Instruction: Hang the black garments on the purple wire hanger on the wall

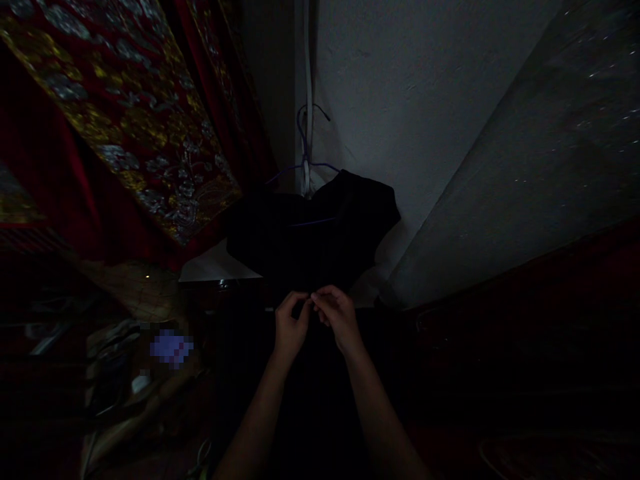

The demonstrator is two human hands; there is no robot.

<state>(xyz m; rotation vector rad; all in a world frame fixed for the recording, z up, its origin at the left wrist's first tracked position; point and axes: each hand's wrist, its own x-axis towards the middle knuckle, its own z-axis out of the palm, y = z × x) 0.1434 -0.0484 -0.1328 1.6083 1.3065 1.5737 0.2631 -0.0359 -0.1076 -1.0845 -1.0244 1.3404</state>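
Note:
A black short-sleeved garment [360, 207] hangs in dim light on a thin purple hanger [306, 162], its neck opening facing me. At the lower middle of its front, my left hand [291, 321] and my right hand [336, 313] meet with their fingertips nearly touching. Thumb and index finger are pinched together on each hand. What lies between the fingertips is too small and dark to make out. The garment's lower part merges with the darkness beneath my forearms.
Red cloth [150, 120] with gold and silver embroidery hangs at upper left. A pale cable [308, 60] runs down the grey wall [410, 80] behind the hanger. At lower left is dark clutter with a blurred-out bluish patch [171, 348]. Dark red furniture [525, 333] stands at right.

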